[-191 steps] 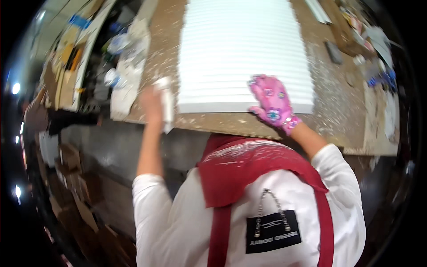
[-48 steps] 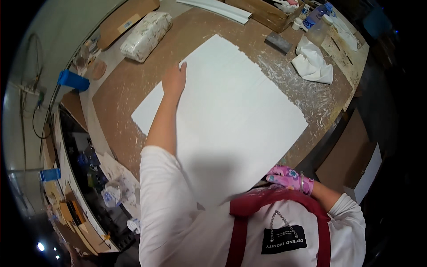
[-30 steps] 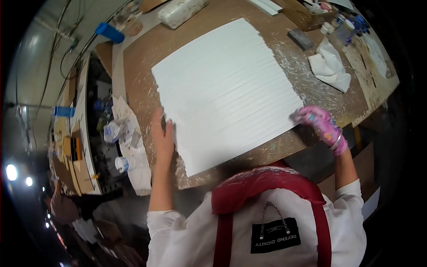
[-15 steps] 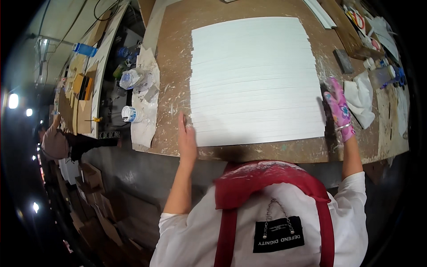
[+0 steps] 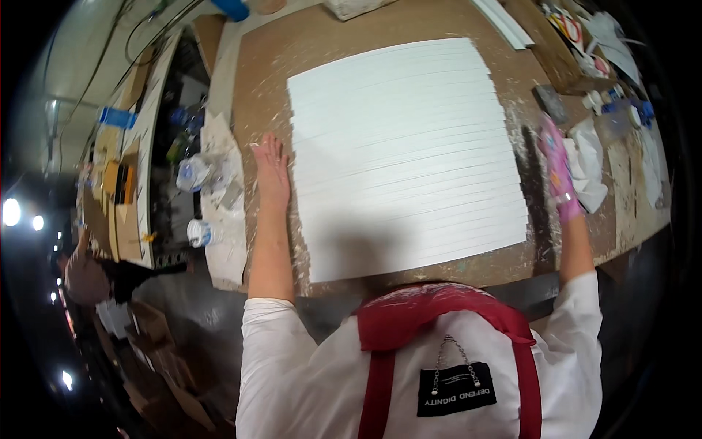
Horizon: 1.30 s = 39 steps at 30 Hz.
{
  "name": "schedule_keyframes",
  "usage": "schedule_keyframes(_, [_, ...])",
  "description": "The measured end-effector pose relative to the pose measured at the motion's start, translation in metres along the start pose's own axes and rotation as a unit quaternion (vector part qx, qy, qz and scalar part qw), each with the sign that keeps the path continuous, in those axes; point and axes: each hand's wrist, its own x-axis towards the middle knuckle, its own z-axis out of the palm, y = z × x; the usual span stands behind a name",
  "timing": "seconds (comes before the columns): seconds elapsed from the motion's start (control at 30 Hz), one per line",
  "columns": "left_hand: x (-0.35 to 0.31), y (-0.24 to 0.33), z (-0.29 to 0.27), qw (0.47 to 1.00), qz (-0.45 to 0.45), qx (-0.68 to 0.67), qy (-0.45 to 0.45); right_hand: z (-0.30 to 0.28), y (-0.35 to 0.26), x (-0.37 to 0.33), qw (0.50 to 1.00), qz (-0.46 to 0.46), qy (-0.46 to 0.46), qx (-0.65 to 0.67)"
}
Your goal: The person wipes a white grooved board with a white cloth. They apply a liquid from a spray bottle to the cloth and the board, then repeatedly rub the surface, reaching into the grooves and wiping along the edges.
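Note:
Many narrow white strips (image 5: 409, 146) lie side by side on the brown tabletop (image 5: 256, 80), forming one near-square panel with uneven left and right ends. My bare left hand (image 5: 273, 172) is beside the panel's left ends, fingers extended and slightly apart, holding nothing. At the opposite side, my right hand (image 5: 557, 164) wears a pink flowered glove. Its fingers stretch forward, a little away from the strips' right ends. Just beyond its fingertips lies a dark grey block (image 5: 550, 104); whether they touch is unclear. A crumpled white cloth (image 5: 587, 164) lies right of the glove.
A wooden box (image 5: 545, 47) with assorted items stands at the far right, beside more white strips (image 5: 501, 23). Bottles (image 5: 621, 117) sit below it. Along the left edge are paper (image 5: 223, 252), a plastic bag (image 5: 196, 174) and a white tub (image 5: 199, 233). Another person (image 5: 88, 274) is far left.
My left hand has moved forward along the panel's left side, fingers spreading. My right hand has shifted slightly forward toward the grey block. The view has tilted, and the panel appears turned.

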Motion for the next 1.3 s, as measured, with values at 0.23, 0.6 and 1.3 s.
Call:
schedule_keyframes(0.23, [0.029, 0.003, 0.039, 0.987, -0.081, 0.128, -0.054, 0.092, -0.024, 0.093, 0.938, 0.281, -0.025, 0.201])
schedule_keyframes(0.6, [0.057, -0.008, 0.028, 0.994, -0.015, 0.101, -0.042, 0.067, 0.011, 0.125, 0.919, -0.033, -0.107, -0.378])
schedule_keyframes(1.3, [-0.032, 0.002, 0.003, 0.992, -0.060, 0.080, -0.074, 0.046, 0.016, 0.057, 0.988, 0.150, -0.043, 0.015])
